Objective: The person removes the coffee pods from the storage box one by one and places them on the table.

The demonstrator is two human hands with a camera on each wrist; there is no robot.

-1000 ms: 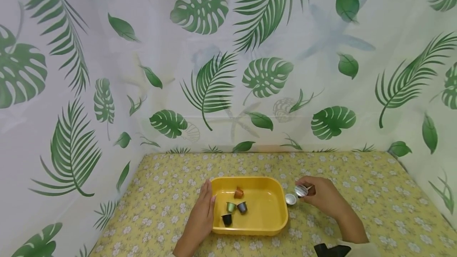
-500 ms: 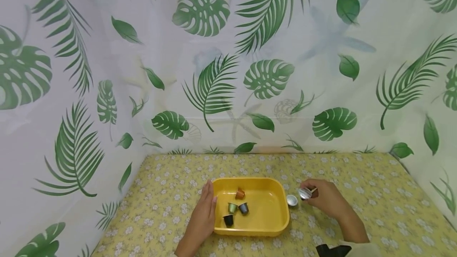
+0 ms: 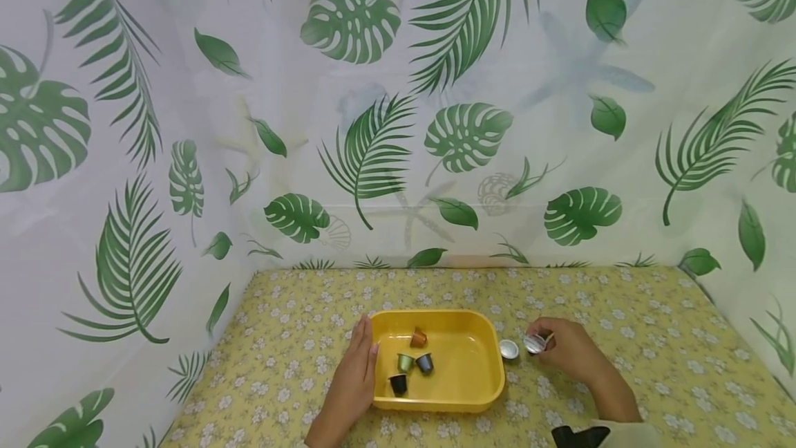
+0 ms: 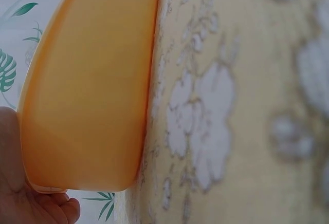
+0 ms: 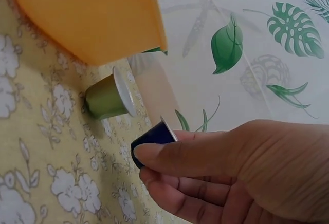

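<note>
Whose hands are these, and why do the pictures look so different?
They're a person's own hands. A camera on the head took the wide picture; one on each wrist took the close-ups. The left hand grips the side of a yellow tray. Inside are coffee capsules: an orange one, a green one, a grey-blue one and a black one. The right hand pinches a dark blue capsule, and a second green capsule stands beside the tray on the flowery tablecloth.
</note>
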